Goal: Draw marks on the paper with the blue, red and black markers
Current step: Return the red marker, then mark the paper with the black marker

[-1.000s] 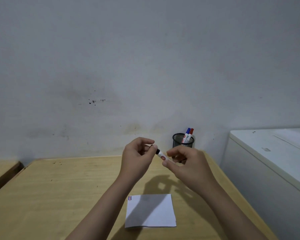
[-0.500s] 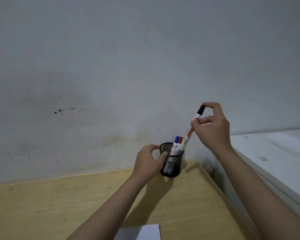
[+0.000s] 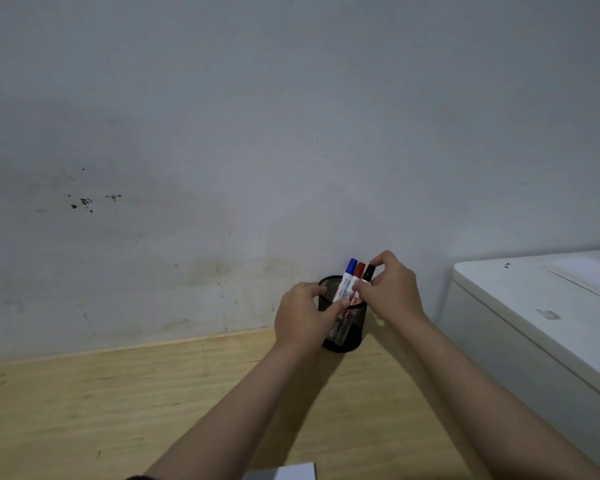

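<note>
A black mesh pen cup stands at the far edge of the wooden table, against the wall. My left hand grips its left side and rim. The blue marker and the red marker stand upright in the cup. My right hand pinches the black marker by its cap end, with the marker's lower part down inside the cup beside the red one. A corner of the white paper shows at the bottom edge of the view.
A white cabinet or appliance stands close to the right of the table, higher than the tabletop. The grey wall rises directly behind the cup. The wooden tabletop stretches to the left.
My right hand brought the capped black marker from above the paper up over the cup and lowered it in beside the other two. My left hand moved to hold the cup.
</note>
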Available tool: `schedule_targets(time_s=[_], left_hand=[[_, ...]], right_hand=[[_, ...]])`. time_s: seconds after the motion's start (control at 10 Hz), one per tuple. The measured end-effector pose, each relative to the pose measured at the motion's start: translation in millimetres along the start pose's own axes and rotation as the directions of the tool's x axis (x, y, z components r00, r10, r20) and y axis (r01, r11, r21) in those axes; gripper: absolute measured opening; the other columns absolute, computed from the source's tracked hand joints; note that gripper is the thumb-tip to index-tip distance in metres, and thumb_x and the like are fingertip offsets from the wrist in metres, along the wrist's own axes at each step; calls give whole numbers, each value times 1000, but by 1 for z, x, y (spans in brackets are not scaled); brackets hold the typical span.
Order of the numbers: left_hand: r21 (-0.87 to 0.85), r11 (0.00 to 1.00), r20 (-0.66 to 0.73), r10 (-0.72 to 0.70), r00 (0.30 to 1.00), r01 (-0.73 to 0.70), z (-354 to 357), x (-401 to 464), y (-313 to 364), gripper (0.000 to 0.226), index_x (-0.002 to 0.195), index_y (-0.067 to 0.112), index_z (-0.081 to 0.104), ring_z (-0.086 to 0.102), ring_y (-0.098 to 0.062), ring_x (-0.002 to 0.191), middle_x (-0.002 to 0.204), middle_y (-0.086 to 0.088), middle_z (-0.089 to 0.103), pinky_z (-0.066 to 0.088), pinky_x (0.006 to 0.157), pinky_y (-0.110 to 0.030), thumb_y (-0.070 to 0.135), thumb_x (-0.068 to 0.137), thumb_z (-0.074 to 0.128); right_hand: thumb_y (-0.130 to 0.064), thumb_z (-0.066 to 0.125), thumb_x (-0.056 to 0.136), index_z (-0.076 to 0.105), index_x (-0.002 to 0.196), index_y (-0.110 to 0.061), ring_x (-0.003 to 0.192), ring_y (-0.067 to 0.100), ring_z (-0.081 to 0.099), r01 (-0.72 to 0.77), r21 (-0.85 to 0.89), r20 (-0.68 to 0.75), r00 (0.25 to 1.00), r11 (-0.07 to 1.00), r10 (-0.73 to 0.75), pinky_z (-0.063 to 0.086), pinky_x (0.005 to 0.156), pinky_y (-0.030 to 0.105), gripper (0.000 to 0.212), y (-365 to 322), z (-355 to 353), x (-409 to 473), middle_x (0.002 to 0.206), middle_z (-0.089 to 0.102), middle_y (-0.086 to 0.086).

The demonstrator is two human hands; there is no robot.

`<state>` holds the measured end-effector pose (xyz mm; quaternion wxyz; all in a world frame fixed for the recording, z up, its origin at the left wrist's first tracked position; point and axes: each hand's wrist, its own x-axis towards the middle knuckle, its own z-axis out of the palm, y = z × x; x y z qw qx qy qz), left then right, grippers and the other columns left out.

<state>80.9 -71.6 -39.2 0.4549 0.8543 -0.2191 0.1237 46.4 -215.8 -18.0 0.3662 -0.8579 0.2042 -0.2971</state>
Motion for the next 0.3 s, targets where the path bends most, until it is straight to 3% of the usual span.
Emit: schedule_targets(time_s=[0.1,0.2,0.3], left_hand=[[77,996,34,38,999,-40,-7,-5,12,45,108,13,66,61,-22,102,108,-6,69,53,77,-37,47,77,67],[78,996,99,35,994,-43,-16,-6,18,49,118,10,58,58,-26,111,118,-9,66,50,83,-37,44,83,60],[72,995,128,53,990,-62,-33,-18,29,62,134,9,41,41,-24,130,140,-8,49,39,102,-36,47,86,54]], right_hand=[[-21,72,79,45,127,-12,76,17,59,-9,-10,14,1000,1000,9,41,59,27,56,-3,-2,-4,89,61,7],[-27,71,80,37,136,-14,104,27,57,-33,-15,-9,999,999,33,44,75,33,66,-12,-11,-9,121,56,15],[-25,69,82,47,128,-14,105,26,60,92,134,-200,978,987,-64,50,81,36,52,-41,-43,-28,119,58,11]])
